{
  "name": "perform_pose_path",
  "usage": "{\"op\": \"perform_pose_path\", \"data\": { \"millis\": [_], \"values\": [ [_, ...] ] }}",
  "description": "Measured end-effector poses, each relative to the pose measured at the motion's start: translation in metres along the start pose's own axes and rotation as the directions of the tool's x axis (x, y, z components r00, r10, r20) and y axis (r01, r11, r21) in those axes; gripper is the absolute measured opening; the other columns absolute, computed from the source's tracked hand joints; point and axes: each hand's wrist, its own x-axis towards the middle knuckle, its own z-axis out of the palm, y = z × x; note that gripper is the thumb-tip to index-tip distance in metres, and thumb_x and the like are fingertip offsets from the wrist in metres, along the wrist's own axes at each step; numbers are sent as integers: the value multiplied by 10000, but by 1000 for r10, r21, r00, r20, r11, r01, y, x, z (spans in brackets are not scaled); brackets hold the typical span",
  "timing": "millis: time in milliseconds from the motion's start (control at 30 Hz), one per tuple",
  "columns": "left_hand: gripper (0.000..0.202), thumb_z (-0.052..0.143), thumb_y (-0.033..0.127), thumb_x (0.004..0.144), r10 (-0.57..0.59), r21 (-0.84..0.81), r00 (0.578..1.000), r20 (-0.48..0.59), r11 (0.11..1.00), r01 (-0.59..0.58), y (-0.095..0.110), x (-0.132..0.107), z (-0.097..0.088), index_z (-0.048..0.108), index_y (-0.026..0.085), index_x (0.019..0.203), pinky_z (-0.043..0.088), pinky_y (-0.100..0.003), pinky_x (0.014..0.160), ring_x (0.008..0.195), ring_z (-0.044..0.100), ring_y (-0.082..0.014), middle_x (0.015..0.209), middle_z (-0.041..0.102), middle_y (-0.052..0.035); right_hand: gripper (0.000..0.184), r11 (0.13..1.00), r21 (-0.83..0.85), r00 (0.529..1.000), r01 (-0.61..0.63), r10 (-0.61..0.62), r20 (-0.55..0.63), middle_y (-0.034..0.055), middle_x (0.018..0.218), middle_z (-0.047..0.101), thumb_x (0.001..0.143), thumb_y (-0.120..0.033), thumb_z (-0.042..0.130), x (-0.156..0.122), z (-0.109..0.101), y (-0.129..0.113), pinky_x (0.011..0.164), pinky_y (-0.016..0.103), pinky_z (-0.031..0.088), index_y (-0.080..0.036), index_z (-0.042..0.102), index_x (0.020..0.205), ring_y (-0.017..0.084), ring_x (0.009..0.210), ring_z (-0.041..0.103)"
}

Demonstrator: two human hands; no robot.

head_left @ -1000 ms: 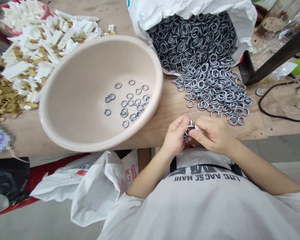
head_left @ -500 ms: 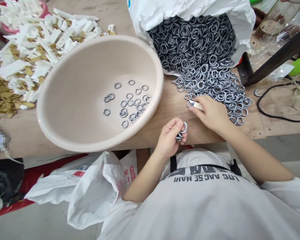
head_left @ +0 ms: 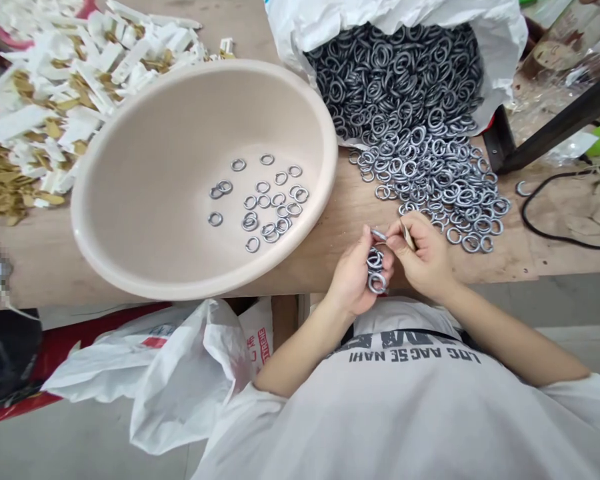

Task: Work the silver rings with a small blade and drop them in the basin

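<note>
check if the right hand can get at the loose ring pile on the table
Probably yes: the loose ring pile lies just beyond the right hand, with nothing visible in the way, though that hand also holds a thin pale object.

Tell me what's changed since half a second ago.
The right hand has drawn back from the ring pile to the left hand; one ring now sits between their fingertips. The pale-handled tool remains in the right hand. Left-hand rings are still held; the basin and its rings look unchanged.
</note>
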Motion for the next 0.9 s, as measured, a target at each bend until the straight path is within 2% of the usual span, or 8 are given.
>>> {"op": "perform_pose_path", "data": {
  "millis": [100,233,333,467,533,633,767,900],
  "values": [
    [493,758,627,798,52,-25,998,-38,998,-53,-8,3,8,518,198,825,290,-136,372,396,401,-42,536,480,79,33,994,-88,998,60,-61,-7,8,877,602,955,-284,661,-12,2,5,799,352,449,-251,658,958,183,858,568],
    [520,833,603,730,97,-40,991,-89,994,-101,-13,6,10,518,197,809,271,-129,352,376,347,-24,538,440,99,206,999,-30,998,-27,29,50,13,929,615,872,-272,723,-6,-3,5,796,357,478,-255,667,1069,186,855,583],
    [477,845,557,741,125,-8,992,-30,992,-125,-12,8,9,555,193,842,292,-125,363,396,364,-30,537,455,92,195,984,97,984,-153,142,110,19,910,649,868,-345,731,4,-5,2,808,362,504,-242,685,1027,199,875,623],
    [458,820,561,771,114,8,993,35,993,-114,-9,8,8,559,193,847,277,-128,361,390,358,-32,531,457,85,357,867,308,913,-392,325,247,-7,770,645,887,-584,688,14,-7,3,639,323,486,-236,638,949,173,665,612],
    [486,796,587,788,86,7,995,51,996,-86,-7,7,8,518,188,784,256,-132,353,374,343,-27,522,450,81,441,915,228,938,-333,297,178,-1,743,627,902,-668,623,15,-11,3,639,314,451,-227,624,888,167,666,583],
    [522,766,603,811,82,-10,995,53,997,-81,-5,7,8,471,183,719,244,-137,343,361,355,-28,509,443,76,474,988,-133,988,-82,98,118,19,755,598,969,-650,519,10,-21,-2,659,313,371,-211,600,809,165,713,540],
    [532,799,587,783,104,-20,995,-14,994,-104,-6,8,9,465,181,706,249,-137,339,351,359,-25,503,441,83,430,902,-412,961,129,-12,276,14,738,581,1029,-530,470,0,-26,-14,641,316,302,-210,561,757,151,682,494],
    [537,819,601,749,104,-6,993,-57,994,-105,-8,7,11,482,184,728,236,-141,333,347,350,-23,511,443,91,412,834,-511,958,209,-71,277,23,769,618,1023,-523,499,-3,-24,-15,637,318,275,-207,577,771,155,705,515]
  ]
}}
